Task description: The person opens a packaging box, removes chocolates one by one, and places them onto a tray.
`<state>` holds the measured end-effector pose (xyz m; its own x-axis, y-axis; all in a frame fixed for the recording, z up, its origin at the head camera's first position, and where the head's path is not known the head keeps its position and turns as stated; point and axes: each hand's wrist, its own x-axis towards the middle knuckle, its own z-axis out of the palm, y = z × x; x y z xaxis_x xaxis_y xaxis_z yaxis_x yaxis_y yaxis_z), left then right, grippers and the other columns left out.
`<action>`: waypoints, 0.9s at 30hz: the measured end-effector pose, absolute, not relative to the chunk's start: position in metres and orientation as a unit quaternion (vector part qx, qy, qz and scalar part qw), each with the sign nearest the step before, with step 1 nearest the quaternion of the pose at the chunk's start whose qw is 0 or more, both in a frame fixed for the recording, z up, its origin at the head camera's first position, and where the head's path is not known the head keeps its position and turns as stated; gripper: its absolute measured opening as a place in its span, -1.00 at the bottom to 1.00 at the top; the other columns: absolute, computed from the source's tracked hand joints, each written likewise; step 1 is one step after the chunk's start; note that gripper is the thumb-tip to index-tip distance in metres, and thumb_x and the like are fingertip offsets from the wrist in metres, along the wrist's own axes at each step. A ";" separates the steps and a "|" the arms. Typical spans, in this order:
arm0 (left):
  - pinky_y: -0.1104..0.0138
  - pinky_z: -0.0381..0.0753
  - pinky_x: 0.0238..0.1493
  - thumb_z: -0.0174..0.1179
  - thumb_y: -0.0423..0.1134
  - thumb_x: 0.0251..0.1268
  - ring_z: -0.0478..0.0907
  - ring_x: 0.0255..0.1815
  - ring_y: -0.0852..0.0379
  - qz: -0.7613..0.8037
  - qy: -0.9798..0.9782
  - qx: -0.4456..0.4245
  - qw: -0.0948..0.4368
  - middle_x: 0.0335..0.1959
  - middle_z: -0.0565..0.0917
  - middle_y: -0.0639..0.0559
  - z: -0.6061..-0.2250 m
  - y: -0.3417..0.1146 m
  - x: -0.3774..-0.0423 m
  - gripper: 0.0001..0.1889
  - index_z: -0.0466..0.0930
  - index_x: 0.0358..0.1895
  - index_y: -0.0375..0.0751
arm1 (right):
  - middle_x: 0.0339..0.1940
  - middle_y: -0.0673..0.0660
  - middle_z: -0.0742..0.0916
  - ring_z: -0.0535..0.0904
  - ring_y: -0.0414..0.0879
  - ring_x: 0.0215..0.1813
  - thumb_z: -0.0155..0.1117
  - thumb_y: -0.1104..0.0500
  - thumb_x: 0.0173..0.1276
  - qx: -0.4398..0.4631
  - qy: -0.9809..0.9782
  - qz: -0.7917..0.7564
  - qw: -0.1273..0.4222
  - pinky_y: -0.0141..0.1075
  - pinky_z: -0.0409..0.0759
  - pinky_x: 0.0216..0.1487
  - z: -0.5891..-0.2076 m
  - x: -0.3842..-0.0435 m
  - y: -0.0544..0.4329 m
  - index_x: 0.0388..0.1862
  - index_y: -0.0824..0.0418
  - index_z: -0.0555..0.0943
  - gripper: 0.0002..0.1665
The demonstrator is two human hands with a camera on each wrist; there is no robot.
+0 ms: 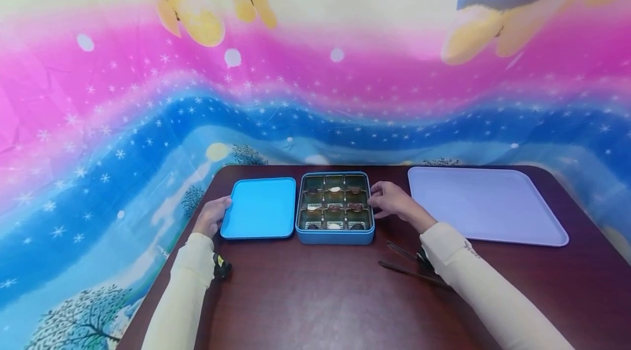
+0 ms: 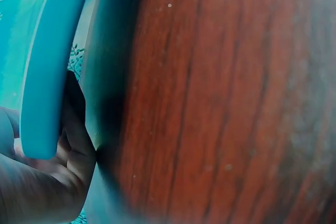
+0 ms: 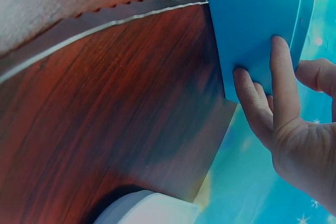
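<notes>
Left hand [image 1: 212, 216] pinches the blue lid [image 1: 261, 207], left of centre; right hand [image 1: 394, 202], fingers loosely extended, touches the box [image 1: 335, 237], mid-frame. An uneven push could jostle its small pieces [image 1: 334, 189].

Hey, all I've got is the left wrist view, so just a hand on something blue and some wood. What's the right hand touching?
Observer: The right hand is touching the side of a blue box.

Operator: Got it. Anything inside?

Observer: Yes, a divided insert with dark and white pieces in it.

Operator: And what's lying off to the right of that box?

Observer: In the head view, a flat lavender tray, beyond the hand.
</notes>
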<state>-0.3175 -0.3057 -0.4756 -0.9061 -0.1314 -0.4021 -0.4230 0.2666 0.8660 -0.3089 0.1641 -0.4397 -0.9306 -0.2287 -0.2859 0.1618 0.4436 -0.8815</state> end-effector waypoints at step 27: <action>-0.12 0.55 0.04 0.10 -0.25 0.48 0.55 0.10 -0.36 0.310 0.946 -0.098 -0.015 0.11 0.63 -0.42 -0.470 -0.290 -0.314 -0.66 0.65 0.09 -0.46 | 0.18 0.50 0.53 0.59 0.29 0.17 0.10 0.35 0.48 -0.016 0.827 -0.531 0.184 -0.10 0.73 -0.12 -0.440 -0.304 0.174 0.40 0.54 0.23 -0.41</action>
<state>-0.3136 -0.2905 -0.4703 -0.9804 -0.1946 -0.0324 -0.1759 0.7884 0.5895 -0.3039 0.1739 -0.4405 -0.9321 -0.2213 -0.2868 0.1685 0.4358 -0.8841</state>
